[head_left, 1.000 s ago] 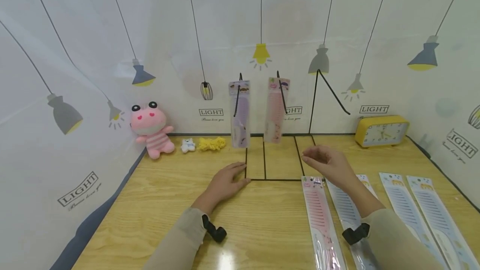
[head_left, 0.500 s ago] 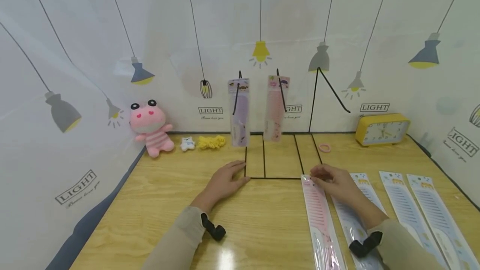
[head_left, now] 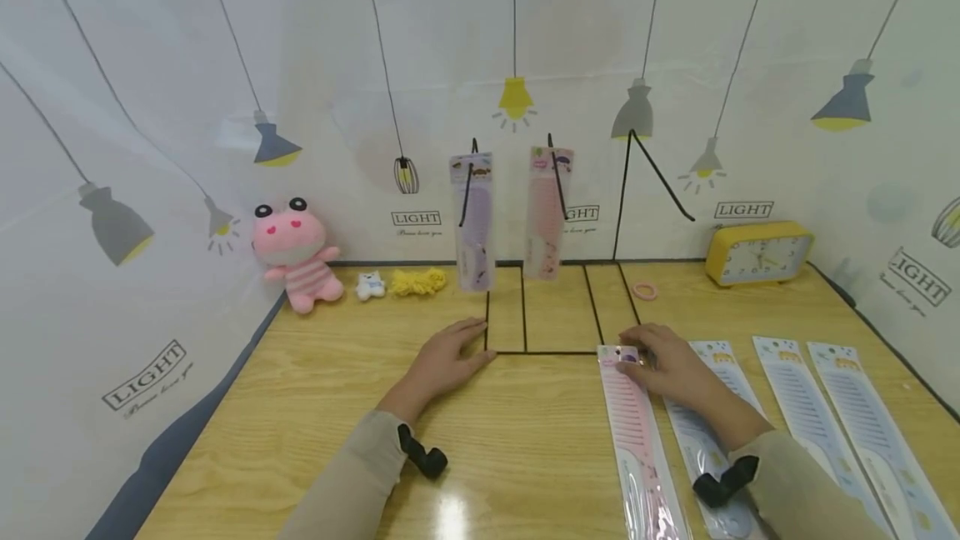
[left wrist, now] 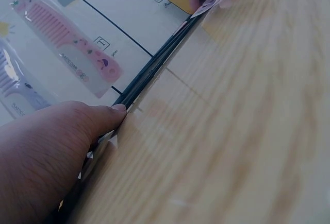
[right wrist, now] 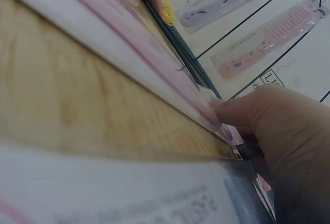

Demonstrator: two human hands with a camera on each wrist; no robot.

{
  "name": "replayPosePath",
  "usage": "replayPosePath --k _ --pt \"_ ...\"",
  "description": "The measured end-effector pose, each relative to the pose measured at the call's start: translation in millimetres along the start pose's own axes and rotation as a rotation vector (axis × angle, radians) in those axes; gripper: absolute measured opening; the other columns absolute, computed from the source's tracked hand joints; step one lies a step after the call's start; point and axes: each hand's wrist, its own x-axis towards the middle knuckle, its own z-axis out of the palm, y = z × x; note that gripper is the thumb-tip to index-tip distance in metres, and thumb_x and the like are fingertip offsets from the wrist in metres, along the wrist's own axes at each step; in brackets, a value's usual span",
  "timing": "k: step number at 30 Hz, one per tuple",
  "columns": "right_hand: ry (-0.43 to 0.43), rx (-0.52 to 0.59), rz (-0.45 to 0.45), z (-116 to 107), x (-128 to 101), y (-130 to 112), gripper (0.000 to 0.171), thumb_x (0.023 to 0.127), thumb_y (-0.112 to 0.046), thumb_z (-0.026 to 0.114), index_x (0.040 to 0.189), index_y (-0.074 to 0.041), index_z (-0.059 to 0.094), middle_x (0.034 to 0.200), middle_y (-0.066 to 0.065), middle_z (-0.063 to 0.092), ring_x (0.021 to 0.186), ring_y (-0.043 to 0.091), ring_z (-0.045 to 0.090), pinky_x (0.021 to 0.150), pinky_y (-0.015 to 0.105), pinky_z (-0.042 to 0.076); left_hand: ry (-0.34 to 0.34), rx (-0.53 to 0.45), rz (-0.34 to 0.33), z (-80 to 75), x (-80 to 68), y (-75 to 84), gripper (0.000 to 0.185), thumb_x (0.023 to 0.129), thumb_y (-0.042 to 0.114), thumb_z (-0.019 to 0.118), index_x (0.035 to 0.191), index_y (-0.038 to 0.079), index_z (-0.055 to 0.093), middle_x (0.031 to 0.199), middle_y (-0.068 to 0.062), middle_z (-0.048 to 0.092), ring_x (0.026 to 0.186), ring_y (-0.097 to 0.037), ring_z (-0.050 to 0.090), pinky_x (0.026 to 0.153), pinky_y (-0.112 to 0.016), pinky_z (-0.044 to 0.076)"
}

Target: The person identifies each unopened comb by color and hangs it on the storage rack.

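Observation:
In the head view, my left hand (head_left: pixel 442 358) rests at the left front corner of a black wire rack (head_left: pixel 543 352), its fingertips and thumb touching the bars. My right hand (head_left: pixel 670 362) pinches the top edge of a packaged pink comb (head_left: pixel 630 419) lying flat on the table; the right wrist view shows the thumb (right wrist: pixel 240 109) over the wrapper's end, most fingers hidden. From the rack's left hook hangs a packaged purple comb (head_left: pixel 474 219). Another packaged pink comb (head_left: pixel 545 215) hangs on the middle hook. Nothing hangs on the right hook (head_left: pixel 663 177).
Packaged blue combs (head_left: pixel 802 407) lie to the right, one partly under my right forearm. At the back stand a pink plush toy (head_left: pixel 296 257), a small white bear (head_left: pixel 370 285), a yellow bundle (head_left: pixel 418 282), a pink ring (head_left: pixel 644 291) and a yellow clock (head_left: pixel 759 253).
My right hand has come down from above the rack's right side to the pink comb's top edge and taken hold of it. The left hand stays at the rack. The pink ring has come into view.

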Motion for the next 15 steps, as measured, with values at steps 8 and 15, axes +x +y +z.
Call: replayPosePath --k 8,15 --pt "0.018 0.003 0.01 3.7 1.0 4.0 0.031 0.092 -0.028 0.075 0.115 -0.008 0.068 0.12 0.007 0.063 0.111 0.029 0.059 0.095 0.052 0.05 0.003 0.001 -0.001 -1.0 -1.0 0.8 0.064 0.1 0.053 0.057 0.153 0.02 0.046 0.158 0.004 0.04 0.146 -0.023 0.034 0.119 -0.047 0.029" --pt "0.083 0.056 0.029 3.3 -1.2 1.1 0.018 0.095 -0.019 0.072 0.108 -0.01 0.064 0.104 0.001 0.063 0.094 0.019 0.057 0.08 0.037 0.052 0.006 -0.001 0.005 0.7 -0.2 -0.7 0.064 0.099 0.054 0.056 0.153 0.021 0.046 0.158 0.004 0.04 0.146 -0.023 0.034 0.119 -0.047 0.029"
